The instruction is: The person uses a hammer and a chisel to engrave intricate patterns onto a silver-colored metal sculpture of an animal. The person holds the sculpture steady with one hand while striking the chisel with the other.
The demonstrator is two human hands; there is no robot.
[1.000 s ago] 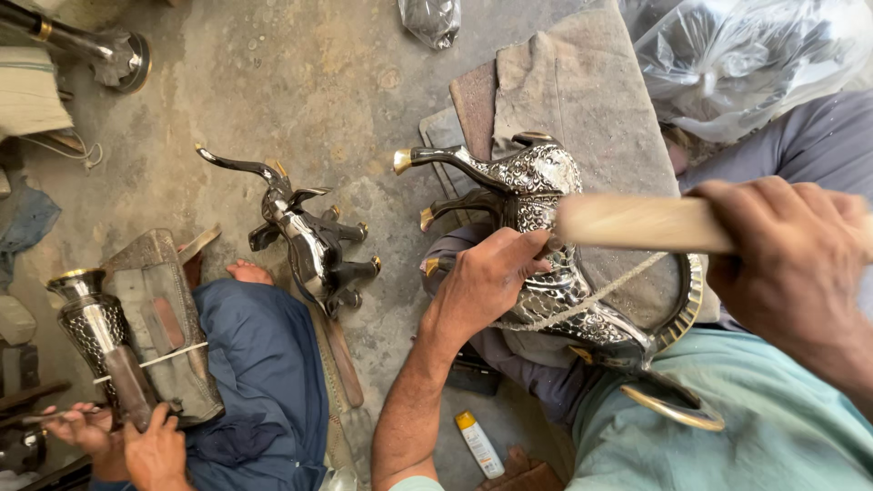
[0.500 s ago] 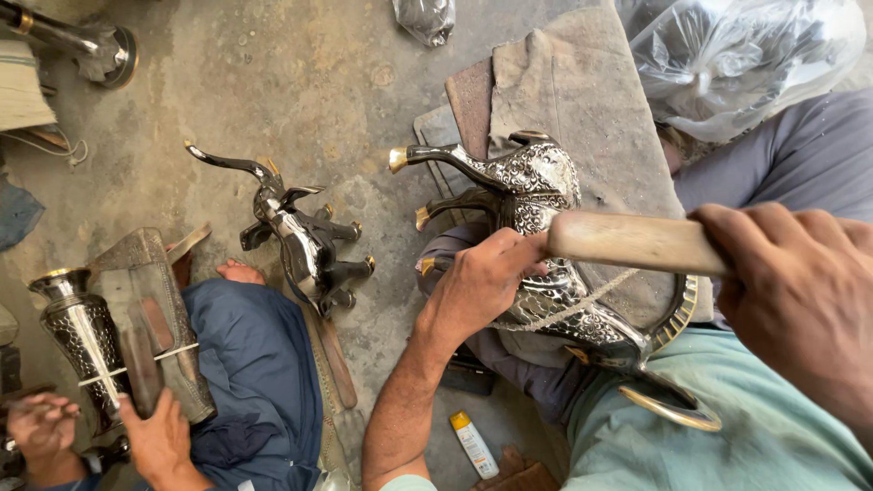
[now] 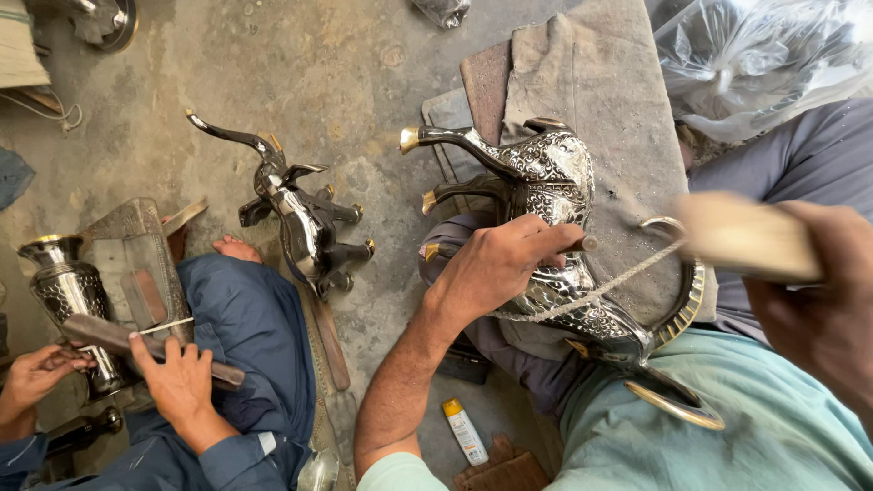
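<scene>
An engraved silver metal animal figure (image 3: pixel 546 173) with gold-tipped legs and curved horns lies on its side across my lap. My left hand (image 3: pixel 496 264) is shut on a thin metal punch (image 3: pixel 582 244), its tip pressed against the figure's body. My right hand (image 3: pixel 823 309) is raised at the right, shut on a wooden mallet handle (image 3: pixel 746 238), blurred by motion. A cord (image 3: pixel 591 293) runs across the figure's flank.
A second metal animal figure (image 3: pixel 305 218) lies on the concrete floor. At the left a co-worker in blue holds a wooden tool (image 3: pixel 118 338) against a silver vase (image 3: pixel 68 291). A grey cloth pad (image 3: pixel 600 82), a plastic bag (image 3: pixel 755 55) and a small yellow-capped bottle (image 3: pixel 464 432) are nearby.
My right hand has swung the mallet handle to the right and up, away from the figure. The co-worker's hands shifted on the vase. My left hand stays on the punch.
</scene>
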